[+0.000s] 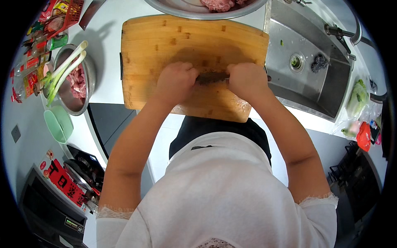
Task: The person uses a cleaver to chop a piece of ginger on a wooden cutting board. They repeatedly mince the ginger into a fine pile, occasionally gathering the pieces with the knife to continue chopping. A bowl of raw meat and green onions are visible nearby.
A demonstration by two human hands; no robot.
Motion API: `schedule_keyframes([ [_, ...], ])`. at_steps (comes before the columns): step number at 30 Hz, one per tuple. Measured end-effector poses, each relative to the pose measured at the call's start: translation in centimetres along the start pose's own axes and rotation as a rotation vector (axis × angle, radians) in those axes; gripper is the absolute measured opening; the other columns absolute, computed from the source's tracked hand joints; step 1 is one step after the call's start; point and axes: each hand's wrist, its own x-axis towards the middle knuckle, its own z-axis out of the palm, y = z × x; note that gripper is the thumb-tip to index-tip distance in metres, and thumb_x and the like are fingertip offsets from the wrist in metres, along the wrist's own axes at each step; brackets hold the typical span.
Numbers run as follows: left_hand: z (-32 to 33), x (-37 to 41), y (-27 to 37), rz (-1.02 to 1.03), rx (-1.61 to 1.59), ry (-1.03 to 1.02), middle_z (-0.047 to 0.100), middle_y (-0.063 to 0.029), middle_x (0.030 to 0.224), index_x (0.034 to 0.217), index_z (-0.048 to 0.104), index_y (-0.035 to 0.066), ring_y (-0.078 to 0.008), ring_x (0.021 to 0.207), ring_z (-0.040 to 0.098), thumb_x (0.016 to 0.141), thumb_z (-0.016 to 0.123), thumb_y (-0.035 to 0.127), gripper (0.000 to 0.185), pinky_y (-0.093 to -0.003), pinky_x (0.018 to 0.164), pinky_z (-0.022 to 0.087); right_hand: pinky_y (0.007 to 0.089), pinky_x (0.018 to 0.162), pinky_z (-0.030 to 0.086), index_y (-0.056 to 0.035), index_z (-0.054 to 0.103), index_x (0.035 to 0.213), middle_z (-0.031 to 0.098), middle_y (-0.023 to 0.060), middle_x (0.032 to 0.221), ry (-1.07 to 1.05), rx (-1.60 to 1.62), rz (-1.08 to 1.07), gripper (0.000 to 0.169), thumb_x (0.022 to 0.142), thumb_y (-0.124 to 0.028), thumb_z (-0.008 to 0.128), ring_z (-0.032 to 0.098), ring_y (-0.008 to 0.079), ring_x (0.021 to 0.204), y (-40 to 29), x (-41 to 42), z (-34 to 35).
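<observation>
A large wooden cutting board point(145, 40) lies on the counter before me, its near edge towards my body. Over its right half, my left hand point(179, 82) and my right hand point(248, 81) are both closed on a dark-bladed knife point(212, 77), held crosswise. My left hand has the blade's left end, while my right hand wraps around the right end, with a bit of handle poking out beyond it. Only the stretch of blade between my fists shows. Wet smears and small specks mark the wood around the blade and near the front edge.
Beyond the board sits a metal basin point(186, 15) of minced meat point(218, 4). On the left are a metal bowl point(90, 93) with meat chunks, scallions point(66, 66) across it, a cleaver blade point(90, 14) and a green plastic container point(51, 124). A steel sink point(288, 34) adjoins the right side.
</observation>
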Motion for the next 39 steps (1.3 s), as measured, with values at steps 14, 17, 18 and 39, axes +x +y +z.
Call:
schedule_keyframes([
  [14,1.9,-1.7,1.9,-0.14,-0.043,0.088,0.06,-0.0093,0.075,0.073,0.065,0.007,-0.0297,0.075,0.061,0.067,0.07,0.008,0.008,-0.0401,0.065,0.051,0.0443,0.072,0.055,-0.0116,0.072,0.087,0.071,0.0114,0.085,0.029,-0.117,-0.163,0.015,0.079,-0.017,0.061,0.069,0.0318,0.085,0.7,0.7,-0.2],
  [17,2.1,-2.8,0.7,-0.135,-0.117,0.124,0.06,-0.0085,0.079,0.082,0.068,0.009,-0.0298,0.079,0.061,0.066,0.072,0.008,0.016,-0.0402,0.069,0.052,0.0441,0.07,0.055,-0.0112,0.073,0.083,0.071,0.0113,0.084,0.072,-0.132,-0.163,0.015,0.08,-0.015,0.059,0.07,0.0317,0.082,-1.3,-0.6,-1.6],
  [18,2.0,-3.4,0.4,-0.132,-0.127,0.107,0.061,-0.0087,0.082,0.087,0.069,0.01,-0.0298,0.083,0.062,0.066,0.072,0.008,0.022,-0.0404,0.072,0.052,0.0441,0.069,0.056,-0.011,0.073,0.082,0.071,0.0113,0.084,0.08,-0.131,-0.162,0.015,0.08,-0.014,0.058,0.07,0.0317,0.082,-1.8,-1.2,-1.7],
  [39,1.0,-1.7,-0.9,0.047,-0.131,0.121,0.059,-0.0081,0.073,0.07,0.065,0.007,-0.0287,0.074,0.062,0.064,0.067,0.006,0.006,-0.0389,0.069,0.052,0.044,0.074,0.055,-0.0098,0.072,0.088,0.071,0.0127,0.086,-0.02,-0.025,-0.055,0.016,0.081,-0.017,0.059,0.069,0.0312,0.086,-1.9,-2.1,-1.0],
])
